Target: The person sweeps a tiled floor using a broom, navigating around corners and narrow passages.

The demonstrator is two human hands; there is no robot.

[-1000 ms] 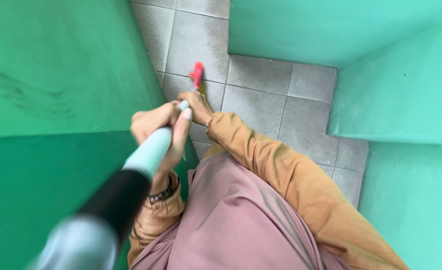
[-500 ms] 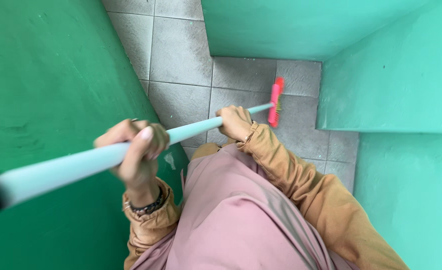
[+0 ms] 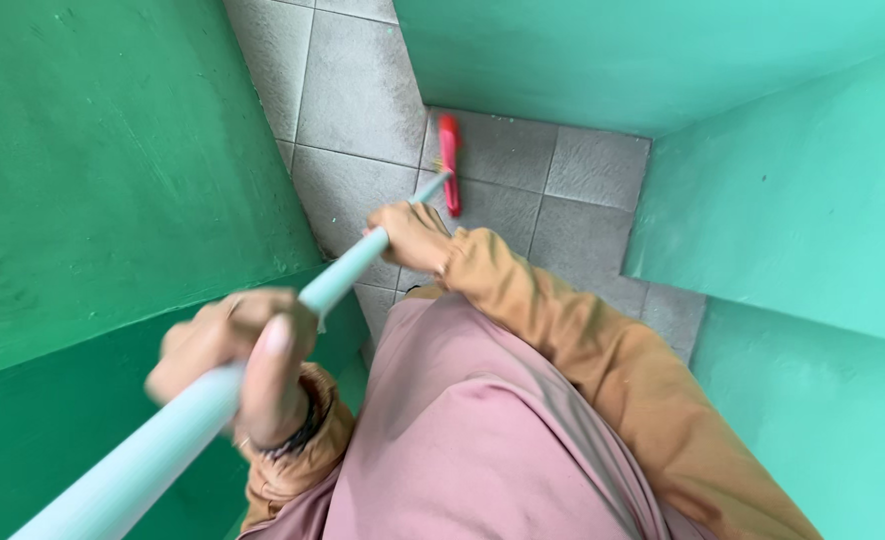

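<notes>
Shifted leftward since the earlier frame, the red broom head [image 3: 449, 163] is rested on the far grey tiled floor [image 3: 358, 90], while the pale handle [image 3: 343, 280] is gripped by the closed left hand [image 3: 238, 355] near and the closed right hand [image 3: 408, 235] farther along.

Blurred left hand [image 3: 238, 360]; pale pole [image 3: 163, 445] perhaps cut off bottom-left.

Pale blue broom handle [image 3: 338, 278], slanted, red head [image 3: 450, 165] on grey tiles [image 3: 358, 95]
</notes>
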